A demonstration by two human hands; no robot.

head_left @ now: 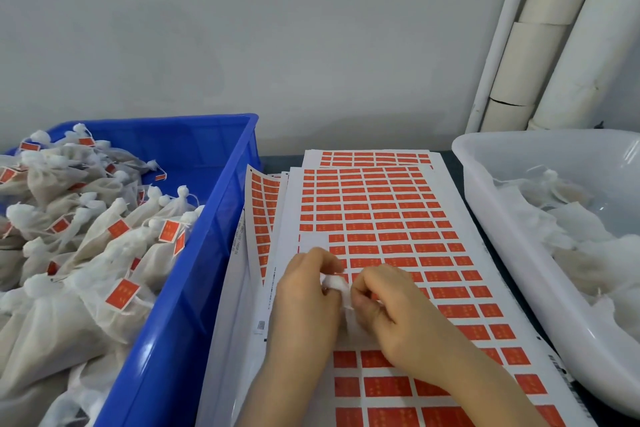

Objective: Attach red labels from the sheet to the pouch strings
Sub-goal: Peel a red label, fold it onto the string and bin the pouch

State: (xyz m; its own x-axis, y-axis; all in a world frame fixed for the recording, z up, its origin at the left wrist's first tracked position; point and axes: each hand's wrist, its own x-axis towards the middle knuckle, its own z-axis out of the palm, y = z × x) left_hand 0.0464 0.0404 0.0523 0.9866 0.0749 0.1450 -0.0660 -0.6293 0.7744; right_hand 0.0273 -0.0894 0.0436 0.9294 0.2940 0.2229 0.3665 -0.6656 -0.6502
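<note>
A white sheet (388,218) printed with rows of red labels lies in the middle of the table, on top of other such sheets. Both my hands work over its lower half. My left hand (308,291) grips the bunched white top of a pouch (335,282); the rest of the pouch is hidden under my hands. My right hand (391,305) has its fingers curled and pinches something small right next to that white top. Whether it is the string or a label I cannot tell. Some label places near the sheet's left edge are bare white.
A blue crate (194,274) at the left holds several white pouches with red labels on their strings. A white tub (512,246) at the right holds pouches without labels. White pipes (540,45) run down the wall at the back right.
</note>
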